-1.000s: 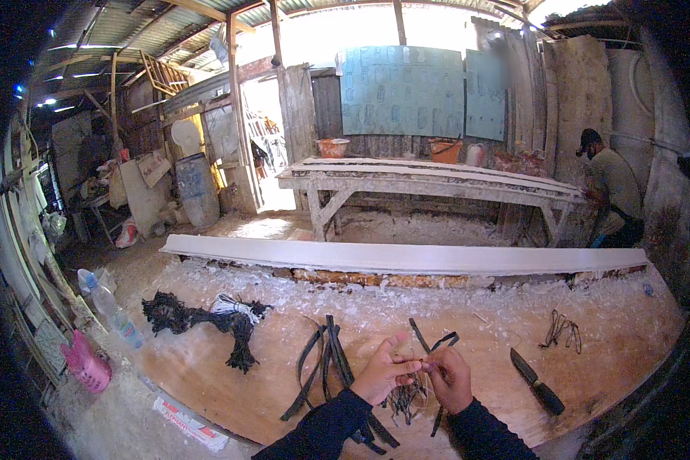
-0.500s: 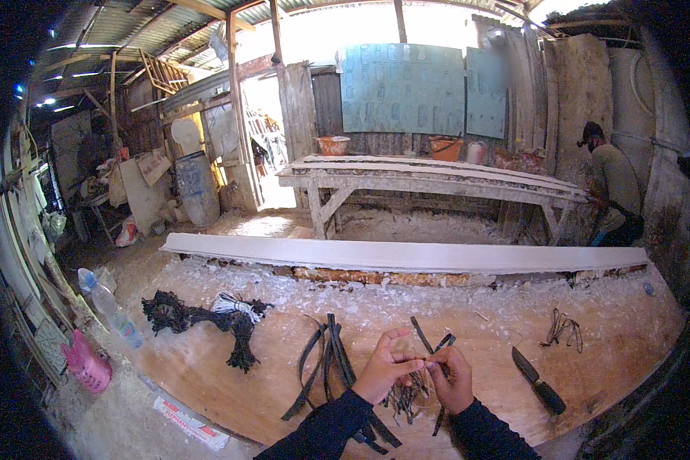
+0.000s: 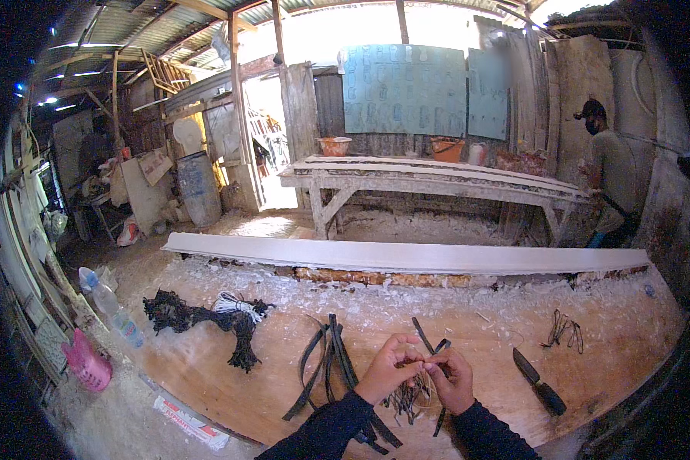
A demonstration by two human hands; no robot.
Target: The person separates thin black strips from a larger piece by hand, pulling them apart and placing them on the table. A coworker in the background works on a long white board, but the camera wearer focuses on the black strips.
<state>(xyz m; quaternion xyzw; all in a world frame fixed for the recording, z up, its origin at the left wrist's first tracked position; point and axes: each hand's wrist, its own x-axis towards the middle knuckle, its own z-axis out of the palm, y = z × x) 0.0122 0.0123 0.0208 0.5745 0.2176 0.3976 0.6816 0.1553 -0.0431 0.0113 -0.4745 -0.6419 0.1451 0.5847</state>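
Note:
My left hand (image 3: 395, 369) and my right hand (image 3: 450, 379) meet fingertip to fingertip over the near part of the wooden board. Both are pinched closed around something small and thin that the fingers mostly hide. Beneath them lies a loose bunch of thin dark and pale strands (image 3: 408, 400). A narrow black strip (image 3: 422, 333) runs past the fingers of my right hand; whether they touch it is unclear. Longer black strips (image 3: 340, 354) lie left of my left hand, partly under that forearm. To the right rests a knife (image 3: 539, 381) with a black handle.
Black cord bundles (image 3: 243, 343) and a white cord hank (image 3: 238, 305) lie at left. A small strand bundle (image 3: 563, 331) sits at right. A long white moulding (image 3: 406, 254) crosses the far edge. A bottle (image 3: 113, 307) stands left. Another person (image 3: 609, 172) is beside the far bench (image 3: 437, 184).
The raised fingers of my left hand have come down and curled in toward the pinch. At the far bench, the other person has straightened from a bent posture.

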